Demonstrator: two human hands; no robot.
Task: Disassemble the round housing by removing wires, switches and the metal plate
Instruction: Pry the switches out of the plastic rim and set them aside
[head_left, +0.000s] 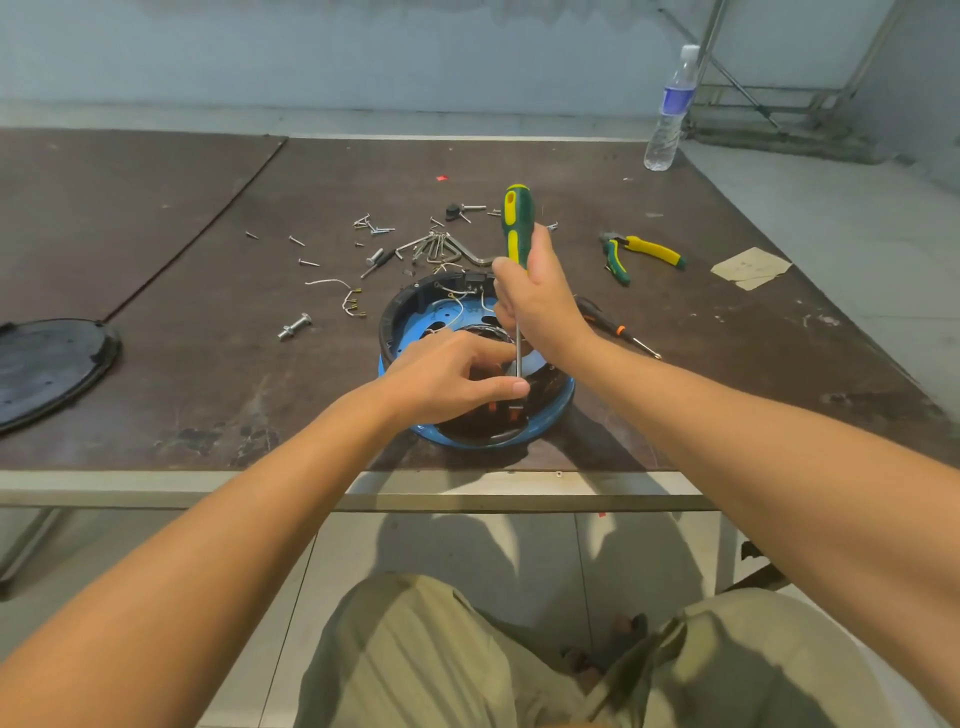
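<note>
right grip (540, 296) clamps the screwdriver (517, 218) upright over the housing (413, 325). left grip (447, 374) pinches its shaft low down.

Around your workspace on the brown table (208, 364)

You had a water bottle (670, 109) upright at the far right corner, yellow-green pliers (644, 254) lying near some paper scraps (750, 267), loose screws and hex keys (436, 247) scattered mid-table, a bolt (293, 326) apart to the left, a small orange-collared screwdriver (618, 328), and a black round cover (52, 369) at the left edge.
</note>
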